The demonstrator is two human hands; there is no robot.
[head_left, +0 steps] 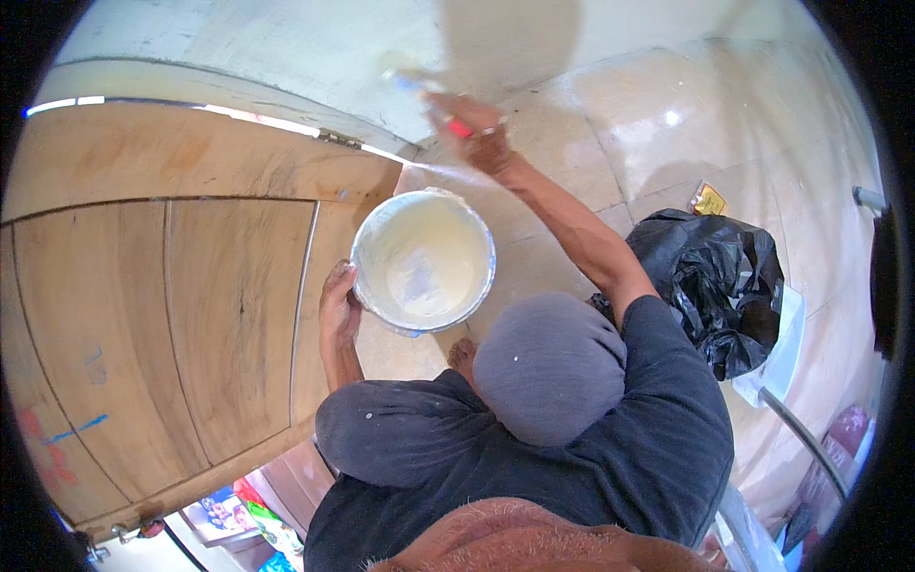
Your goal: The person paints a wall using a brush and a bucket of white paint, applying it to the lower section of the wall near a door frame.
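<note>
My left hand (339,304) grips the left rim of a round plastic bucket (425,261), which is tilted so that its inside faces up to me. Pale cream paint coats its walls and bottom. Up and to the right of the bucket, my right hand (468,132) is closed on a paintbrush with a red part showing at the palm. The blurred brush head (407,80) points left, close to the lower part of a pale painted wall (322,64). Whether the bristles touch the wall cannot be told.
A wooden panelled door (236,307) stands close on my left. At my right a black plastic bag (729,279) lies over a white object (790,336) on the tiled floor (629,136). A small yellow packet (708,200) lies beyond it. A dark curved bar (804,440) is at lower right.
</note>
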